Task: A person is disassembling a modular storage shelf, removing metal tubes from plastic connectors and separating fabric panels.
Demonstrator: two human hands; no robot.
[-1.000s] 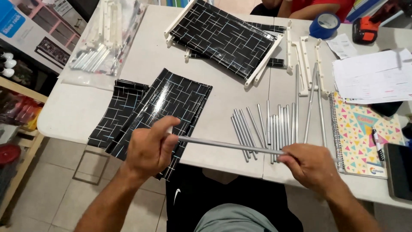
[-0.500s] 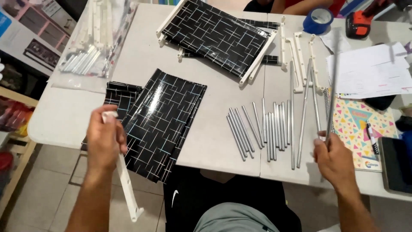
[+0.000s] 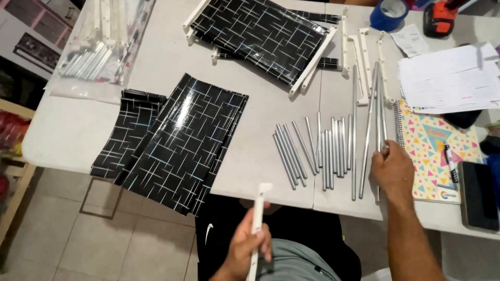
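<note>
One black fabric panel (image 3: 260, 39) already framed w/ white rails, left hand (image 3: 250, 247) fingers wrapped round a white rail (image 3: 258, 224) over the lap, right hand (image 3: 393, 169) fingers pinching a long metal rod (image 3: 378, 130) on the table (image 3: 250, 130); second panel (image 3: 182, 143) & short rods (image 3: 312, 153) left.

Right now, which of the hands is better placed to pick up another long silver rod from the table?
Right, probably. The right hand already rests on the long silver rods, while the left hand grips a white plastic rail below the table edge.

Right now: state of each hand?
Left hand: closed around a white plastic bar.
Right hand: resting on long metal rods; grip cannot be told.
</note>
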